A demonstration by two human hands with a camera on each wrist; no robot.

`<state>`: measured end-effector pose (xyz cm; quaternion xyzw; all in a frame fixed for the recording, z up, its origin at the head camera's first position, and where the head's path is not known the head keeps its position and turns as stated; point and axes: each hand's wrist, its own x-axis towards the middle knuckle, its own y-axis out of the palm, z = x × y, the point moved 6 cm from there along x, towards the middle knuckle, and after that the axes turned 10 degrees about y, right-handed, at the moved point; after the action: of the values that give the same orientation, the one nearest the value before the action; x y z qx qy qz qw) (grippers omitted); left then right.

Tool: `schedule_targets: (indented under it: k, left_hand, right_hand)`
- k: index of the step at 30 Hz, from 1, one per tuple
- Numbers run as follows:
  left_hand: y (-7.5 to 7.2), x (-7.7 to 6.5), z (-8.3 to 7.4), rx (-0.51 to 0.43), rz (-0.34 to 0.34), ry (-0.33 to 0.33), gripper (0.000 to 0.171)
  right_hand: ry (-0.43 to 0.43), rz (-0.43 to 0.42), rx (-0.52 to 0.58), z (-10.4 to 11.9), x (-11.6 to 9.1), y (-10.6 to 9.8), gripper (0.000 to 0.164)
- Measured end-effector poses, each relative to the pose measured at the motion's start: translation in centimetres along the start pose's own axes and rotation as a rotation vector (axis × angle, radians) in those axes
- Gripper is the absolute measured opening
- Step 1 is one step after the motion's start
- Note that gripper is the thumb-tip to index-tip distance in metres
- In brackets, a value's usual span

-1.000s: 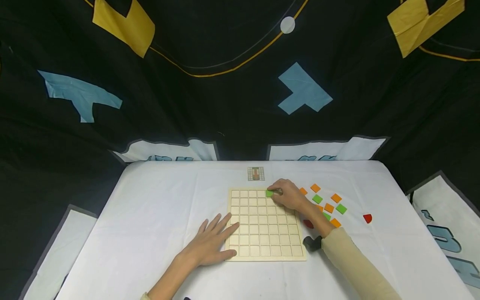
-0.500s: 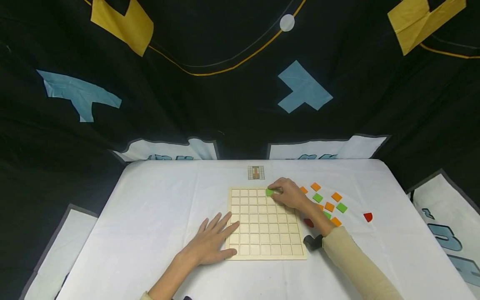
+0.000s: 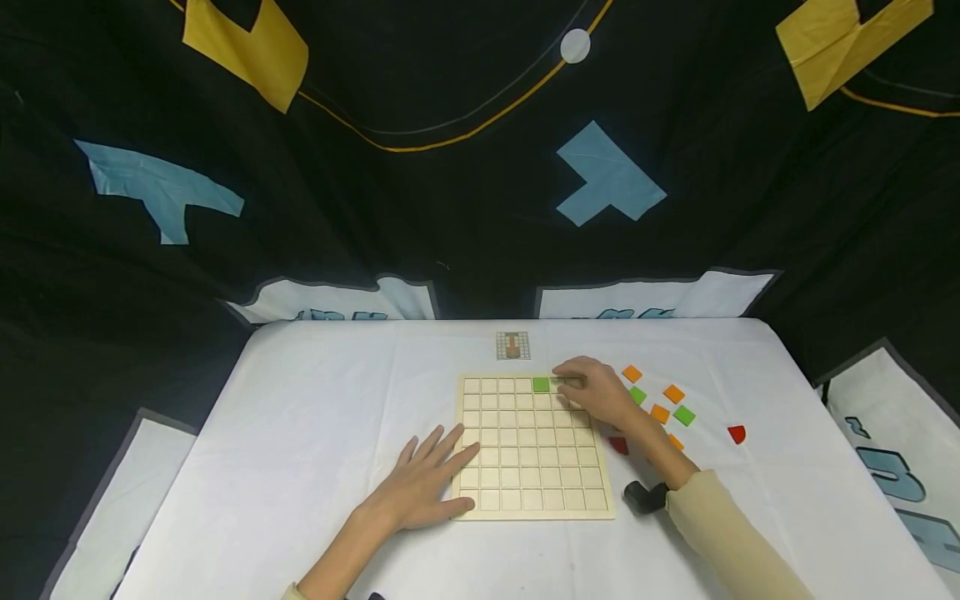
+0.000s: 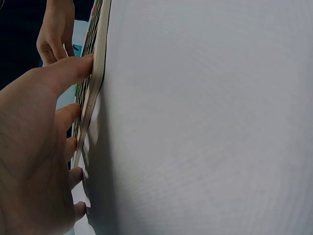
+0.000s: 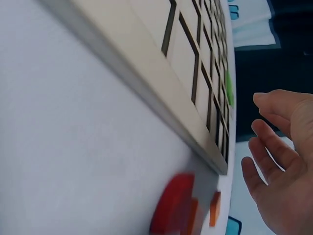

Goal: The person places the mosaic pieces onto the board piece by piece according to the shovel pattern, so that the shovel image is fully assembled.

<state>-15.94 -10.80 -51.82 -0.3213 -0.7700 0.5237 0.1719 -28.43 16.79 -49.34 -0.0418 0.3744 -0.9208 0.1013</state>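
A wooden grid board [image 3: 530, 458] lies on the white table, and one green square tile [image 3: 541, 384] sits in a cell of its far row. My left hand [image 3: 429, 483] rests with spread fingers on the board's left edge; in the left wrist view its thumb and fingertips touch the rim [image 4: 98, 58]. Over the board's far right corner is my right hand [image 3: 597, 392], just right of the green tile. In the right wrist view this hand [image 5: 283, 147] has loosely bent fingers with nothing between them.
Right of the board lie several orange tiles [image 3: 673, 394] and green tiles [image 3: 683, 416]. Two red rounded pieces are there too, one by the board [image 3: 618, 445] and one farther right [image 3: 737, 434]. A small printed grid card [image 3: 513, 346] lies behind the board.
My right hand has let go of the green tile and moved a little to the right. The tile stays in its far-row cell. My left hand has not moved.
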Motion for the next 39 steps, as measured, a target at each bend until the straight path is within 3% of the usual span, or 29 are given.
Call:
schedule_targets:
  k: [9, 21, 32, 39]
  left_hand:
    - [0.0, 0.1, -0.1, -0.006, 0.0, 0.004, 0.072]
    - [-0.2, 0.1, -0.1, -0.002, -0.002, 0.001, 0.072]
    - [-0.1, 0.1, 0.0, -0.008, -0.004, -0.004, 0.073]
    - [0.0, 0.1, -0.1, -0.013, -0.005, -0.004, 0.072]
  right_hand:
    - [0.054, -0.135, 0.003, -2.8, -3.3, -4.1, 0.029]
    - [0.255, -0.241, -0.04, -7.0, -8.1, -8.9, 0.036]
    - [0.357, -0.201, -0.088, -9.7, -10.3, -9.7, 0.046]
    - [0.358, -0.185, -0.142, -10.4, -11.5, -9.8, 0.048]
